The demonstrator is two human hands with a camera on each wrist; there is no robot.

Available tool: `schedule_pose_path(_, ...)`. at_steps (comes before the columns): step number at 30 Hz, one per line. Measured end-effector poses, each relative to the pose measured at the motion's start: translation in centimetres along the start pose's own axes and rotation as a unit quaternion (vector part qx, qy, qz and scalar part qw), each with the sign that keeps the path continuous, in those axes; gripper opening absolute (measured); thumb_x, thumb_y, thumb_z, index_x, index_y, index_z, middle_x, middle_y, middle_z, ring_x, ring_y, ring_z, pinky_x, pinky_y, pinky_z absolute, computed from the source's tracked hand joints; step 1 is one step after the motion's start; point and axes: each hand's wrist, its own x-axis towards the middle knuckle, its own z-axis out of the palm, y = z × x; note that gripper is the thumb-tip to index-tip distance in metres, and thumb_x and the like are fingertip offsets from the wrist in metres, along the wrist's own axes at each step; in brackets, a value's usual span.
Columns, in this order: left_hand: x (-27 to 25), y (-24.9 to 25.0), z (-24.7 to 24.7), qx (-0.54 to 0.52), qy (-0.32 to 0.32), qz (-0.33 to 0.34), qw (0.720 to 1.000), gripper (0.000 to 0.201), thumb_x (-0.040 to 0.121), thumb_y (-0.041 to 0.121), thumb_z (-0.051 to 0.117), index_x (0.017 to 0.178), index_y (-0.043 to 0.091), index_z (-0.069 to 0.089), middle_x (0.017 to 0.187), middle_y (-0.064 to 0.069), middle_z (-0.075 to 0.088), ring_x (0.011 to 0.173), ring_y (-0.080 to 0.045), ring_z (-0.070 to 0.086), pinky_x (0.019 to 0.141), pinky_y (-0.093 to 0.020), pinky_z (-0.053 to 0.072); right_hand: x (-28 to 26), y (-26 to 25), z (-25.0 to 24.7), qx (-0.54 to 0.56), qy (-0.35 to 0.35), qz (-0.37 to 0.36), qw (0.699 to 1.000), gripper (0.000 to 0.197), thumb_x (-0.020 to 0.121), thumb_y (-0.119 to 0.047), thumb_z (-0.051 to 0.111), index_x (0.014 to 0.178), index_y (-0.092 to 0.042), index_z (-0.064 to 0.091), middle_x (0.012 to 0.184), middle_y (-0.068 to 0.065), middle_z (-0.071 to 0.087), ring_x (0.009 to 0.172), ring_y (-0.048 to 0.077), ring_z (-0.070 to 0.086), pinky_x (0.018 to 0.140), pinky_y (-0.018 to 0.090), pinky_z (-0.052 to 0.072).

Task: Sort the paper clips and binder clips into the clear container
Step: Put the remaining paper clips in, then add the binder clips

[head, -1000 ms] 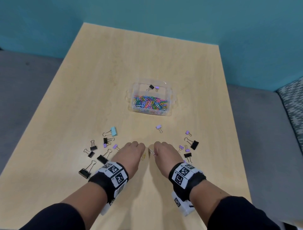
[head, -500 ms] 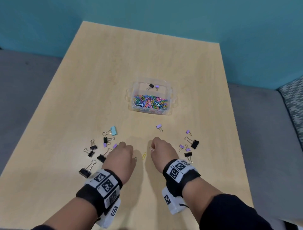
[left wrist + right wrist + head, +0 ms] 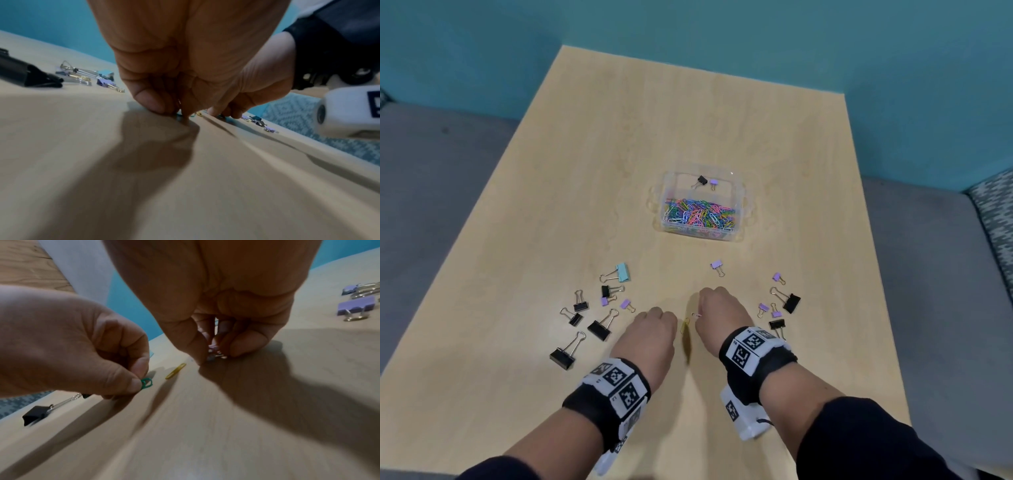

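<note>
Left hand [image 3: 68, 344]: lower centre of the head view, knuckles up, fingertips down at the table [image 3: 619, 154]; thumb and forefinger pinching a green paper clip [image 3: 147, 383], shown plainly in the right wrist view.
Right hand [image 3: 717, 313]: just right of the left, same curled-over pose; fingertips pinched on a small pale paper clip [image 3: 695, 315] at the tabletop.
Reason for the pose: flat wire clips, probably needing a low fingertip pinch to lift.
Yellow paper clip [image 3: 685, 323]: flat on the table between the two hands, untouched.
Clear container [image 3: 738, 202]: centre of frame, well apart from both hands; coloured paper clips in the near compartment, two binder clips in the far one.
Loose binder clips [image 3: 599, 329]: scattered lower left and lower right, not yet sorted.
</note>
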Motion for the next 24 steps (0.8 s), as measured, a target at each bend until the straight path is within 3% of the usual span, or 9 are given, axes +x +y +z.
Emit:
schedule_pose_path(2,-0.2,0.2,0.1,0.018,-0.004,0.013,1.000,0.044,0.055,-0.006,0.067,0.070,0.021,0.036,0.069,-0.003,0.051,0.059,-0.016,0.030,0.050,-0.028,0.024,-0.2,0.0,0.0,-0.006,0.005,-0.012,1.000,0.010,0.086,-0.006,0.047,0.093,-0.012,0.050,0.094,0.009,0.048,0.079,0.025,0.046,0.067,0.033,0.040)
schedule_pose_path(5,-0.6,0.2,0.6,-0.006,-0.008,-0.001,1.000,0.028,0.072,-0.006,0.048,0.085,0.017,0.041,0.082,-0.004,0.044,0.069,-0.020,0.033,0.058,-0.031,0.026,-0.5,-0.1,0.1,-0.016,0.010,-0.028,0.999,0.009,0.086,-0.008,0.048,0.089,-0.015,0.045,0.090,0.007,0.046,0.079,0.025,0.045,0.065,0.033,0.038)
schedule_pose_path(7,-0.8,0.0,0.3,-0.050,-0.007,-0.028,0.998,0.028,0.073,-0.008,0.041,0.084,0.018,0.038,0.082,-0.001,0.036,0.067,-0.021,0.035,0.057,-0.031,0.027,-0.5,-0.1,0.1,-0.025,0.009,-0.039,0.999,0.012,0.085,-0.008,0.048,0.087,-0.017,0.041,0.086,0.004,0.044,0.077,0.025,0.045,0.063,0.034,0.037)
schedule_pose_path(11,-0.1,0.0,-0.3,-0.120,0.008,-0.102,0.987,0.018,0.080,-0.001,0.042,0.083,0.012,0.053,0.085,-0.001,0.045,0.065,-0.022,0.047,0.057,-0.028,0.035,-0.3,0.1,0.0,-0.037,0.006,-0.049,0.998,0.013,0.082,-0.004,0.046,0.085,-0.015,0.040,0.082,0.005,0.046,0.073,0.027,0.049,0.060,0.034,0.040)
schedule_pose_path(14,0.9,1.2,-0.7,-0.129,0.007,-0.126,0.984,0.007,0.082,0.010,0.048,0.077,0.009,0.052,0.085,-0.002,0.045,0.065,-0.022,0.048,0.060,-0.029,0.037,-0.4,0.4,-0.1,-0.041,0.010,-0.056,0.998,0.013,0.081,-0.006,0.046,0.083,-0.016,0.039,0.080,0.004,0.045,0.071,0.027,0.048,0.060,0.035,0.043)
schedule_pose_path(17,1.7,2.5,-0.5,-0.080,-0.005,-0.109,0.991,0.012,0.087,0.019,0.051,0.078,0.014,0.045,0.089,-0.003,0.043,0.071,-0.023,0.049,0.062,-0.031,0.037,-0.9,1.1,-0.2,-0.044,0.012,-0.057,0.997,0.015,0.080,-0.007,0.048,0.082,-0.017,0.038,0.075,0.001,0.042,0.070,0.026,0.047,0.058,0.034,0.042)
schedule_pose_path(21,2.5,3.4,-1.0,-0.032,-0.045,-0.093,0.994,0.013,0.086,0.005,0.045,0.082,0.016,0.041,0.099,-0.007,0.049,0.076,-0.024,0.049,0.063,-0.031,0.037,-1.4,2.5,-0.4,-0.048,0.014,-0.051,0.997,0.016,0.078,-0.004,0.046,0.080,-0.018,0.037,0.070,-0.002,0.036,0.067,0.025,0.045,0.053,0.033,0.036)
schedule_pose_path(24,2.9,3.7,-1.3,-0.024,-0.086,-0.083,0.993,0.012,0.086,0.004,0.044,0.081,0.015,0.043,0.099,-0.007,0.050,0.078,-0.026,0.051,0.065,-0.030,0.038,-1.5,3.5,-0.5,-0.050,0.014,-0.048,0.998,0.018,0.076,-0.002,0.044,0.078,-0.018,0.036,0.069,-0.003,0.036,0.062,0.021,0.040,0.048,0.030,0.028)
